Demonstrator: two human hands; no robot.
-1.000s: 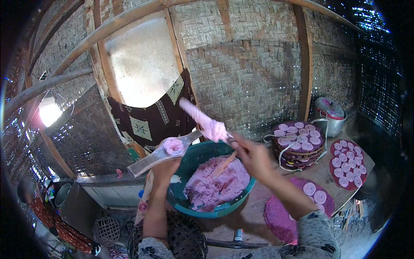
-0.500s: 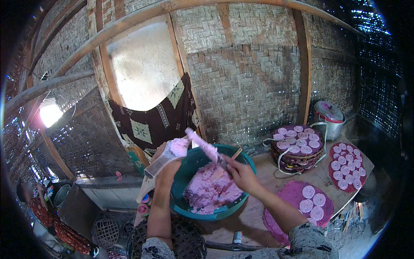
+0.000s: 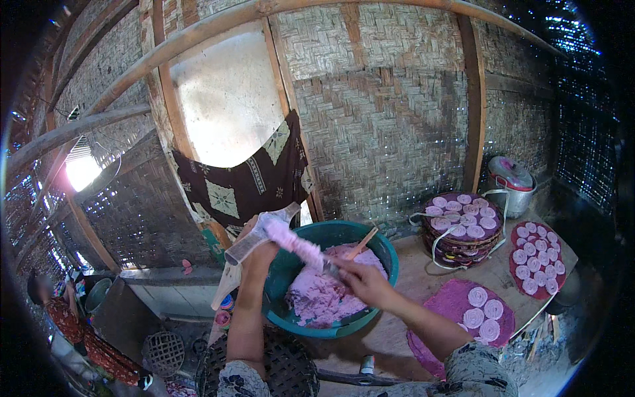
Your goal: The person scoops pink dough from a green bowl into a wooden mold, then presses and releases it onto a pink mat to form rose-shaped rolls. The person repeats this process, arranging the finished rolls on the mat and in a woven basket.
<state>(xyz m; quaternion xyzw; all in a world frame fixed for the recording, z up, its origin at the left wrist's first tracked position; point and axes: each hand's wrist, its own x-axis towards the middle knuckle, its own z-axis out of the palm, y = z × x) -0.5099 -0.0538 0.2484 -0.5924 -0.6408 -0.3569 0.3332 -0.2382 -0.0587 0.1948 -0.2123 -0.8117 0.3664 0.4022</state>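
Observation:
My left hand point(image 3: 259, 253) is closed around a pale press tube with side handles point(image 3: 243, 249), holding it tilted above the basin's left side. In my right hand point(image 3: 365, 283) is a spatula point(image 3: 329, 266), its blade coated in pink dough point(image 3: 299, 247). The coated end meets the tube's open mouth; how far it goes in is hard to see. Below both hands, a teal basin point(image 3: 391, 264) contains a large mound of pink dough point(image 3: 321, 298). A wooden stick point(image 3: 362, 243) leans out of the basin at its far right.
Right of the basin lie a purple round mat point(image 3: 436, 317) with dough spirals, a stack of woven trays point(image 3: 456, 255) and a red mat point(image 3: 529, 231) with spirals. A lidded pot point(image 3: 512, 185) stands behind. A dark woven basket point(image 3: 284, 364) is near me; a person point(image 3: 73, 331) is far left.
My right hand has moved slightly left and down. The spatula's coated end has swung from upright beside the tube down onto its mouth.

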